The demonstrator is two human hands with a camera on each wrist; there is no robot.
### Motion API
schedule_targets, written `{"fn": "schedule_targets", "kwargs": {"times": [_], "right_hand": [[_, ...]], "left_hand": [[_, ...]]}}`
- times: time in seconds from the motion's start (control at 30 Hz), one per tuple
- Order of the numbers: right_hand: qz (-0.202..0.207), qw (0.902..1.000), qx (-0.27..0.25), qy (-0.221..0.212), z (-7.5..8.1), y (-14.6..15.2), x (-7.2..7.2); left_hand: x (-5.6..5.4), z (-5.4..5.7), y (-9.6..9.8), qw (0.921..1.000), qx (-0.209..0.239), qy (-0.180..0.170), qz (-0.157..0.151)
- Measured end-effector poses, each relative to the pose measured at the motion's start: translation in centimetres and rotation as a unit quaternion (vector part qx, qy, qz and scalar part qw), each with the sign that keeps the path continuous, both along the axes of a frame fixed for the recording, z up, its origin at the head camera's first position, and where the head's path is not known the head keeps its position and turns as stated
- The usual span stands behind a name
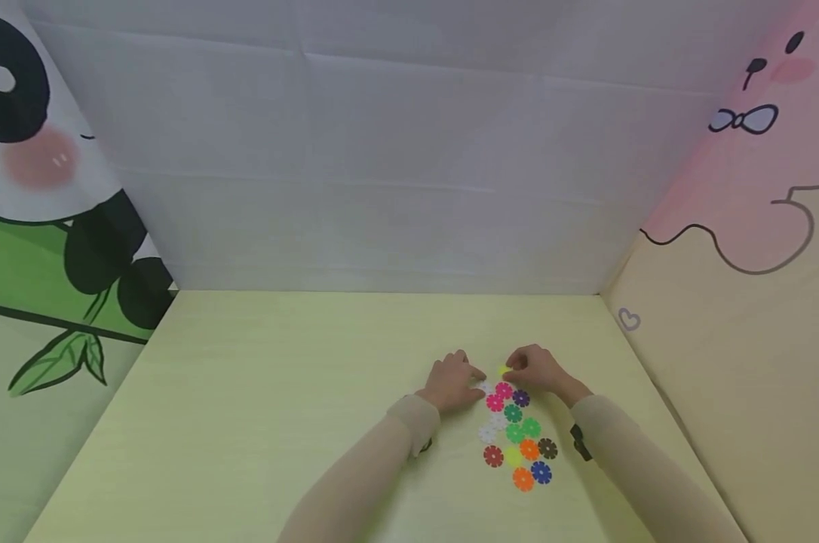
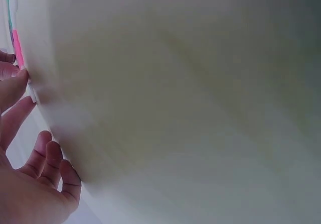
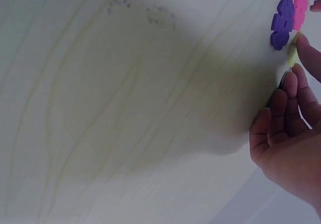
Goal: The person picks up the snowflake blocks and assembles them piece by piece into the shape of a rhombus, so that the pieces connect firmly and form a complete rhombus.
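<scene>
Several colourful notched plastic discs lie in a cluster on the table, including pink (image 1: 504, 390), purple (image 1: 521, 398) and dark green (image 1: 513, 412) ones. At the far end of this cluster, my right hand (image 1: 537, 368) pinches a yellow disc (image 1: 504, 371) between thumb and fingers. The right wrist view shows the yellow disc's edge (image 3: 292, 56) between the fingertips, close beside the purple disc (image 3: 283, 24). Across from it, my left hand (image 1: 449, 381) holds a white disc (image 1: 487, 387) between thumb and forefinger, beside the pink discs. Its other fingers rest on the tabletop.
Nearer me lie orange (image 1: 522, 479), blue (image 1: 541, 473), brown (image 1: 548, 449), red (image 1: 493, 456) and light green (image 1: 531, 427) discs. A pale wall (image 1: 382, 188) closes the table (image 1: 280, 377) at the back. Side panels carry a panda (image 1: 104, 241) and a pink cartoon animal (image 1: 756, 188).
</scene>
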State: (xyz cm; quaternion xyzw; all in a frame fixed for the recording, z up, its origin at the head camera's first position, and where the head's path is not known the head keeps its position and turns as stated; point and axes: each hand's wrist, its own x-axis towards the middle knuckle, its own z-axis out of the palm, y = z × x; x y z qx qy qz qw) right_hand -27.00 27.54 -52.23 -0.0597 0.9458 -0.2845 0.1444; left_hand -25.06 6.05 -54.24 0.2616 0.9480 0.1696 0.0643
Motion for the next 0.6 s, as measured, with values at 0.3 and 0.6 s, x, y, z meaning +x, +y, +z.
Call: {"fn": "schedule_targets", "kwargs": {"times": [0.3, 0.6], "right_hand": [[0.012, 0.9999, -0.007, 0.002, 0.1, -0.1, 0.1], [0.016, 0.9998, 0.009, -0.001, -0.2, 0.1, -0.4]], "left_hand": [[0.3, -0.3, 0.2, 0.9994, 0.034, -0.006, 0.008], [-0.7, -1.6, -0.5, 0.9907, 0.125, -0.044, 0.030]]}}
